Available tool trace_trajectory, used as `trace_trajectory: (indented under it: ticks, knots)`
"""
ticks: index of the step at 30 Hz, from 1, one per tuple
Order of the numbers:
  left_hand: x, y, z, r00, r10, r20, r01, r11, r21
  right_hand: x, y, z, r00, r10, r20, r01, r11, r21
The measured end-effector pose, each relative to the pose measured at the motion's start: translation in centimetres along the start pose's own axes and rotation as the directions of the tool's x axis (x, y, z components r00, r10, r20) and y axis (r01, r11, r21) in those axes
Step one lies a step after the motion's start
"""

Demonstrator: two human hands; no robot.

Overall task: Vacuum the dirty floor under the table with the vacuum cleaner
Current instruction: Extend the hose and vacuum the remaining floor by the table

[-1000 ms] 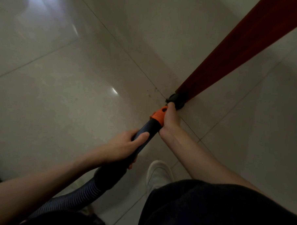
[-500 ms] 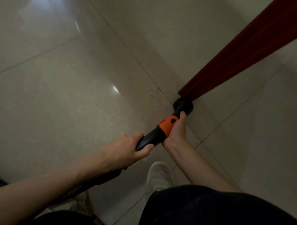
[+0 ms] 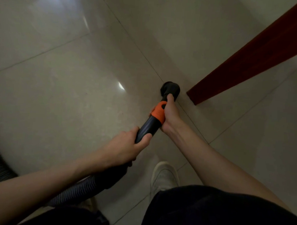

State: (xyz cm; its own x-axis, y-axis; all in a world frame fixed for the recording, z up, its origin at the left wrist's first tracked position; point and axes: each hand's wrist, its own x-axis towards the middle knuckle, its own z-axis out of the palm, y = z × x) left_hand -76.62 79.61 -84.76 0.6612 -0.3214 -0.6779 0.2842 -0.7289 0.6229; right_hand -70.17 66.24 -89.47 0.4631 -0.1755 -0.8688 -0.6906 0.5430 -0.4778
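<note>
Vacuum wand (image 3: pixel 149 125) slants forward-right — nozzle (image 3: pixel 170 90) beside table leg (image 3: pixel 248 60)

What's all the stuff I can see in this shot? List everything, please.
vacuum nozzle: one, black, on the floor just left of the table leg's foot
orange collar: one, orange, on the wand behind the nozzle
vacuum wand: one, dark, between the two hands
ribbed hose: one, dark grey, lower left
table leg: one, dark red wood, upper right
tiled floor: pale glossy tiles
shoe: one, white, bottom centre
dark clothing: black, bottom
left hand: grips the wand's rear
right hand: grips at the collar
</note>
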Motion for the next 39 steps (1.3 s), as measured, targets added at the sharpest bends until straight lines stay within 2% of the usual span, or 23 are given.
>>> trace_trajectory:
  ticks: [3,8,16,22,30,34,39]
  knots:
    - [-0.1,-0.1,0.0,0.999,-0.003,0.054,0.005,0.999,-0.034,-0.4,0.2,-0.5,0.997,-0.038,-0.072,0.038,0.999,-0.008]
    - [-1.6,-1.1,0.6,0.979,-0.036,0.203,0.051,0.997,-0.066,-1.8,2.5,-2.1,0.991,0.003,-0.133,-0.006,1.000,-0.019]
    - [-2.7,-1.7,-1.4,0.979,-0.188,0.085,0.199,0.966,-0.164,-1.8,3.0,3.2,0.996,0.040,0.082,-0.032,0.995,-0.097]
    - [-3.5,-2.9,-0.9,0.977,-0.207,-0.051,0.182,0.934,-0.307,-3.4,4.6,4.6,0.986,0.103,0.134,-0.079,0.982,-0.172]
    - [-6.0,-4.9,-1.5,0.897,-0.379,-0.228,0.289,0.893,-0.346,-6.0,6.7,8.3,0.960,0.195,0.199,-0.130,0.945,-0.300]
    - [-6.3,-4.8,-1.6,0.902,-0.394,-0.176,0.314,0.879,-0.359,-6.6,6.7,8.0,0.947,0.235,0.221,-0.160,0.937,-0.309]
    - [-5.6,-3.9,-0.7,0.943,-0.333,-0.030,0.308,0.900,-0.309,-6.4,5.7,4.8,0.967,0.226,0.117,-0.194,0.951,-0.239]
